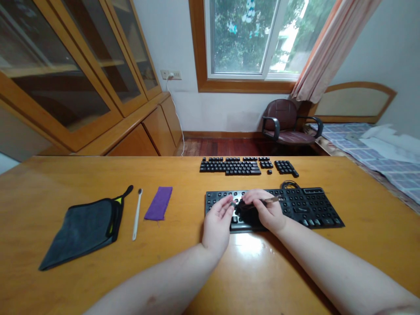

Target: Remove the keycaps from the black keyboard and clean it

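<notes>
A black keyboard with its keycaps off lies in front of me, its bare switches showing. My right hand is closed around a slim brush; its brownish handle points right and its dark end sits over the keyboard's left half. Beside that dark end, my left hand pinches with thumb and fingertips. Whatever small thing is between those fingers is too small to name. Both hands are above the keyboard's left part and hide some of it.
Loose black keycaps stand in keyboard order along the desk's far edge. On the left lie a folded grey cloth, a white toothbrush and a purple cloth. A coiled cable rests behind the keyboard. Beyond the desk stands a chair.
</notes>
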A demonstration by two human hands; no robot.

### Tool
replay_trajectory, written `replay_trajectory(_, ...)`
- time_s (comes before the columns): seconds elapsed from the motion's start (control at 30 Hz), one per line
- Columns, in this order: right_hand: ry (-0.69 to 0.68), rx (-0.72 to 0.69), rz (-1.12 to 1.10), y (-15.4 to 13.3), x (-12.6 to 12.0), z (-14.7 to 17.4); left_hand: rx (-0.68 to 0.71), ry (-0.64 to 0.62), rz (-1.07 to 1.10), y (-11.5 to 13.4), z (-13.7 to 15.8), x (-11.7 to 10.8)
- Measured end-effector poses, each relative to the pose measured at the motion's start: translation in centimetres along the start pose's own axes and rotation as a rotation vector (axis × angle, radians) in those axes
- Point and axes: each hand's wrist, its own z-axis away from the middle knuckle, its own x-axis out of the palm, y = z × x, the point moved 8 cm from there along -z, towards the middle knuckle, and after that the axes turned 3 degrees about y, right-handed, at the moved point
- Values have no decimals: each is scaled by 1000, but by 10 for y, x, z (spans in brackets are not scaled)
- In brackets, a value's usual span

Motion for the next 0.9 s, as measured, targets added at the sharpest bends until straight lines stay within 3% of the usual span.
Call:
replay_trajectory(0.1, -19, 17, 148, 4, 2, 3, 5, -33, 17, 1, 2, 4)
replay_trajectory(0.23, -294, 95, 228, 14, 23, 8, 38, -81, 2, 2, 6, 7)
replay_trajectory(0.33, -384, 85, 224, 12, 31, 9, 67, -55, -15, 3, 5, 4)
replay_trajectory(0.63, -268, 140, 214, 17, 24, 5, 84, -127, -82, 9, 8, 11)
replay_trajectory(0.73, -248, 173, 222, 20, 22, 5, 34, -154, -66, 7, 8, 14)
replay_trajectory(0.9, -265, 202, 174, 21, 24, 5, -30, -84, 8, 0, 5, 7)
